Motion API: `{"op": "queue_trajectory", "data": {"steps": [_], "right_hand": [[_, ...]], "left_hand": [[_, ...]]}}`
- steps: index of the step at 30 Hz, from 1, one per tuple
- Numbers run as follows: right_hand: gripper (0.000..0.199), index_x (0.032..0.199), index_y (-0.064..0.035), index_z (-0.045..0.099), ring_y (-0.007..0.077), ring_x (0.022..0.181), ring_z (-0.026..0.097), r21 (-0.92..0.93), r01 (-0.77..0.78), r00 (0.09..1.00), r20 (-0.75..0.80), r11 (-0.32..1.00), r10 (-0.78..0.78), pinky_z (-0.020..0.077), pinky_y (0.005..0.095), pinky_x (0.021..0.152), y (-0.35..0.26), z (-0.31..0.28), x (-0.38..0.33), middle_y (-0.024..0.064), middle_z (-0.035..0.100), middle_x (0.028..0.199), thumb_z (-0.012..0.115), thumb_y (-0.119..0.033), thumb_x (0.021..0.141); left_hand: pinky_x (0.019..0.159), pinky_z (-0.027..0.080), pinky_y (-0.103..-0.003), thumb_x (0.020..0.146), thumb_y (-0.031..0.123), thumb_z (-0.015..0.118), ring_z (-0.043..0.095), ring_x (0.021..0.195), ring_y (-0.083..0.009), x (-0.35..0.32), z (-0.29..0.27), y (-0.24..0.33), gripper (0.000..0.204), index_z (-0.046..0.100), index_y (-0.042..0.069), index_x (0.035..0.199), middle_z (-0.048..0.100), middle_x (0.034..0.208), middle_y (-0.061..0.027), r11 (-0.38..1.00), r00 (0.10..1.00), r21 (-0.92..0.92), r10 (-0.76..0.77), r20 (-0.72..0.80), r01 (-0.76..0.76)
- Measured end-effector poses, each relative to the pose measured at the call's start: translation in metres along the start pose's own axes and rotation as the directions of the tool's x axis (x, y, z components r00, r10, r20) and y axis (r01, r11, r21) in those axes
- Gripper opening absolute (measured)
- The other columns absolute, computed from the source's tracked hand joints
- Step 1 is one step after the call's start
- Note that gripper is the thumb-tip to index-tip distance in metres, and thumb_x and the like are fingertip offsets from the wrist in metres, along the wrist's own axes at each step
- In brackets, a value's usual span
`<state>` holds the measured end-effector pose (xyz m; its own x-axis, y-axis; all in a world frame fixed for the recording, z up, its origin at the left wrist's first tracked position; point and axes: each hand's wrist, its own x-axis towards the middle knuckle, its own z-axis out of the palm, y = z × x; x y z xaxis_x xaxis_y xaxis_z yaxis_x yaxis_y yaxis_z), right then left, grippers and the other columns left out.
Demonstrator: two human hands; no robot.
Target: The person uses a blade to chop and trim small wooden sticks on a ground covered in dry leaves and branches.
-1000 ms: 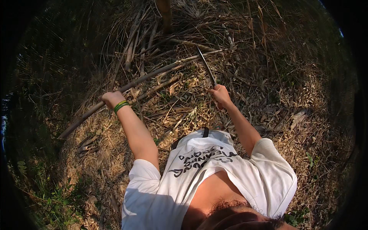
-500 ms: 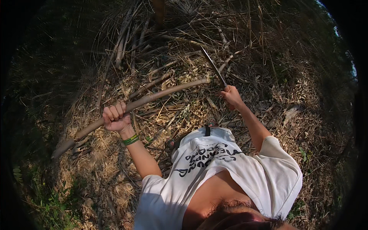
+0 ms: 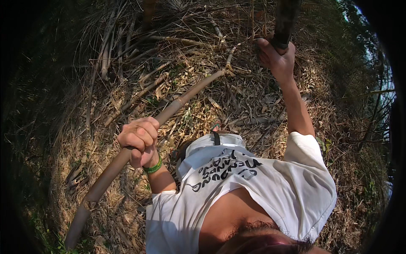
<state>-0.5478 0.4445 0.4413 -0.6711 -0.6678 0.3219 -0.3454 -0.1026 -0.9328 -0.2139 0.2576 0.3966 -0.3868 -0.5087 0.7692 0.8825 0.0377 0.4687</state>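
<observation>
My left hand is wrapped round a long brown bamboo pole, which slants from the lower left up to the middle. The pole's far end lies near the leaf litter, close to a thin bent stalk. Up at the right, my right hand grips a machete by its handle. The dark blade points up and runs out of view at the top. It is apart from the pole.
Dry leaves and straw cover the ground. Cut bamboo stems and thin branches pile up at the far left. A loose stick lies beyond the pole. Green plants grow at the lower left.
My right hand has risen up and to the right with the machete. My left hand has lifted the pole closer and tilted it more steeply.
</observation>
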Motion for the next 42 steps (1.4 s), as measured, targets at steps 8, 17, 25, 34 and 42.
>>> {"op": "queue_trajectory", "data": {"steps": [8, 17, 25, 34, 42], "right_hand": [[0.021, 0.073, 0.0014, 0.06, 0.0172, 0.054, 0.05, -0.417, -0.692, 0.688, -0.134, 0.589, 0.713, 0.0397, 0.0375, 0.053, 0.173, 0.018, -0.171, 0.0072, 0.05, 0.06, 0.063, -0.017, 0.082], [0.03, 0.071, -0.0031, 0.055, 0.0077, 0.048, 0.041, -0.429, -0.195, 0.976, -0.17, 0.882, 0.133, 0.0324, 0.0291, 0.046, -0.113, 0.059, -0.084, -0.0023, 0.047, 0.055, 0.068, -0.022, 0.091], [0.026, 0.079, 0.0028, 0.064, 0.0233, 0.064, 0.058, -0.607, -0.697, 0.623, -0.251, 0.381, 0.741, 0.0461, 0.0398, 0.062, 0.057, 0.104, -0.154, 0.0142, 0.06, 0.07, 0.065, -0.024, 0.077], [0.025, 0.071, -0.004, 0.05, 0.0112, 0.038, 0.035, -0.407, -0.664, 0.73, -0.169, 0.627, 0.662, 0.0276, 0.0339, 0.036, 0.101, 0.041, -0.137, -0.001, 0.041, 0.052, 0.063, -0.02, 0.085], [0.028, 0.069, -0.0063, 0.046, 0.0092, 0.038, 0.037, 0.003, -0.486, 0.829, -0.315, 0.874, 0.462, 0.0283, 0.0315, 0.037, 0.069, 0.087, -0.145, -0.0037, 0.042, 0.052, 0.065, -0.017, 0.087]], "left_hand": [[0.054, 0.031, -0.031, 0.095, 0.03, 0.057, 0.033, 0.046, -0.0129, -0.002, -0.044, 0.006, 0.044, 0.037, 0.014, 0.061, 0.033, 0.049, 0.0032, 0.969, 0.994, -0.245, -0.005, 0.112, 0.032], [0.058, 0.043, -0.035, 0.085, 0.033, 0.073, 0.046, 0.047, -0.0174, 0.007, -0.049, 0.027, 0.046, 0.046, 0.009, 0.057, 0.047, 0.051, -0.0011, 0.987, 0.932, -0.062, -0.119, 0.342, 0.148], [0.057, 0.043, -0.034, 0.086, 0.04, 0.073, 0.046, 0.047, -0.0175, 0.002, -0.059, 0.021, 0.053, 0.044, 0.008, 0.055, 0.045, 0.05, -0.0008, 0.986, 0.958, -0.081, -0.123, 0.259, 0.149], [0.066, 0.033, -0.034, 0.101, 0.039, 0.049, 0.032, 0.054, -0.0151, -0.016, -0.089, 0.007, 0.046, 0.036, 0.015, 0.064, 0.029, 0.053, 0.0023, 0.94, 0.95, -0.288, -0.245, -0.195, 0.183], [0.071, 0.043, -0.037, 0.102, 0.039, 0.051, 0.041, 0.059, -0.019, 0.019, -0.101, -0.001, 0.043, 0.037, 0.014, 0.07, 0.039, 0.059, -0.0017, 0.893, 0.236, -0.404, -0.444, -0.864, 0.2]]}}
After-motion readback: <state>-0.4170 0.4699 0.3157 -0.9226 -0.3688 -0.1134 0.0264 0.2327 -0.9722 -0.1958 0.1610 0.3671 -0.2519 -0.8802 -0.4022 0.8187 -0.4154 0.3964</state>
